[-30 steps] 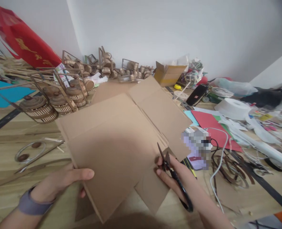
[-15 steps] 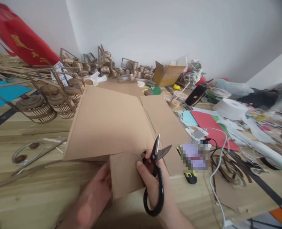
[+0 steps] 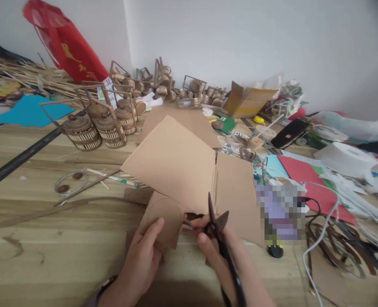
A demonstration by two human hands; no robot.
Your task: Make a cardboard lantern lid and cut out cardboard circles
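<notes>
My left hand (image 3: pixel 144 258) pinches a small piece of cardboard (image 3: pixel 167 209), thumb on top. A faint curved line is drawn on that piece. Black-handled scissors (image 3: pixel 221 234) hang in my right hand (image 3: pixel 222 251), their blades apart and pointing away from me. Beyond both hands lies a large folded cardboard sheet (image 3: pixel 176 162). Its near edge is close to my right fingertips; whether they touch it I cannot tell. A side flap (image 3: pixel 236 192) of the sheet extends to the right.
Lidded woven baskets (image 3: pixel 83 132) with tall handles stand left; several smaller ones sit along the wall. A metal ring (image 3: pixel 71 183) lies on the left. On the right are red paper (image 3: pixel 304 179), a white paper roll (image 3: pixel 342 157), a white cable (image 3: pixel 317 238) and dark coiled strips (image 3: pixel 336 251).
The small cardboard piece has passed from my right hand's grasp to my left hand. My right hand keeps the scissors. The large sheet has turned, and the view has swung left.
</notes>
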